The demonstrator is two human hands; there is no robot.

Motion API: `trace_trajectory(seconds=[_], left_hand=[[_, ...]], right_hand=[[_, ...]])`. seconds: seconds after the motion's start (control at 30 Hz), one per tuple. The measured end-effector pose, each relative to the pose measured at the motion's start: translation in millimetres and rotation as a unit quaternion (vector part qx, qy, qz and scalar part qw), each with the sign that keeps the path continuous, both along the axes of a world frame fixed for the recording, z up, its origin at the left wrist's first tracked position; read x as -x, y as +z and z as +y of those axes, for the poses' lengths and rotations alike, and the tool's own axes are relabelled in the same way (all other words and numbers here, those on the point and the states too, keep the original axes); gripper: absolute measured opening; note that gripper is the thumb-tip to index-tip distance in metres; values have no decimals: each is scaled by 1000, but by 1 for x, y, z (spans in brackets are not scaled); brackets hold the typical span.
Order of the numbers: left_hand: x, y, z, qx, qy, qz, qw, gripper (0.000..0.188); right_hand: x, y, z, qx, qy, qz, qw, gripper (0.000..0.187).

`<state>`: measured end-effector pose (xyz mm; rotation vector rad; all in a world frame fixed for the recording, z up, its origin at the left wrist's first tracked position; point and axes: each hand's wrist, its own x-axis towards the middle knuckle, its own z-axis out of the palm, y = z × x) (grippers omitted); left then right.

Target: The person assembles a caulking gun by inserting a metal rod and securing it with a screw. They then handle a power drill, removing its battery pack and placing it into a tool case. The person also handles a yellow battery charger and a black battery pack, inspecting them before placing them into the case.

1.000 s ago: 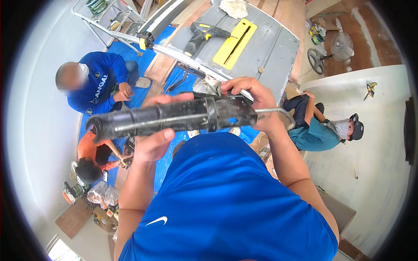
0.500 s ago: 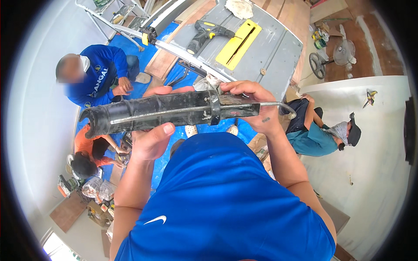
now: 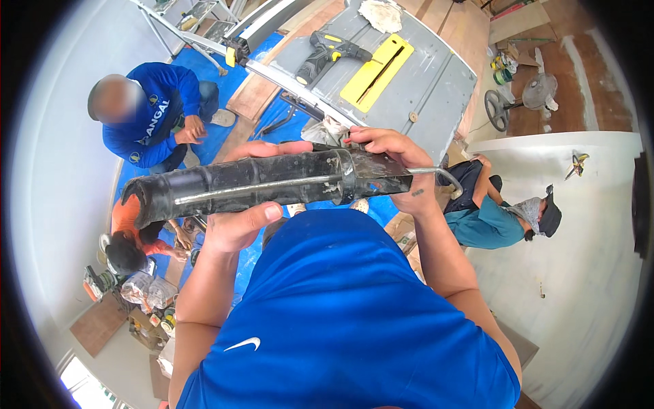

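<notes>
A black caulking gun (image 3: 272,178) lies sideways across my two hands above my lap, its open cradle end to the left. Along its near side runs a thin metal rod, and a bent metal hook sticks out at the right end. My left hand (image 3: 235,228) is wrapped round the barrel, thumb on the near side and fingers over the far side. At the other end my right hand (image 3: 402,151) grips the gun around its handle housing. The palm and some fingers of that hand are hidden behind the housing.
Ahead stands a grey table saw (image 3: 436,75) with a yellow insert (image 3: 376,73) and a cordless drill (image 3: 330,56) on top. People sit at left and right, including one in blue (image 3: 153,116) and one in teal (image 3: 487,215). Blue sheeting (image 3: 235,71) covers floor; a fan (image 3: 538,91) stands far right.
The caulking gun has rolled slightly in my hands, and its left end has dipped a little. Both hands keep hold of it. The surroundings have shifted slightly in view.
</notes>
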<state>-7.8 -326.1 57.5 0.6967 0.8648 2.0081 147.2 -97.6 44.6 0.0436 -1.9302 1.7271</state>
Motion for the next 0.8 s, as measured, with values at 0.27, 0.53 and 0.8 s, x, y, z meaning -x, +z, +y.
trace_trajectory(seconds=[0.27, 0.53, 0.8], left_hand=[[-4, 7, 2, 14, 32, -11, 999, 77], [-2, 4, -4, 12, 16, -2, 1000, 76], [-1, 7, -7, 9, 19, 17, 1000, 75]], right_hand=[[-7, -1, -5, 68, 14, -46, 996, 37], [-6, -3, -5, 11, 7, -14, 1000, 37], [-4, 0, -12, 45, 10, -13, 999, 35]])
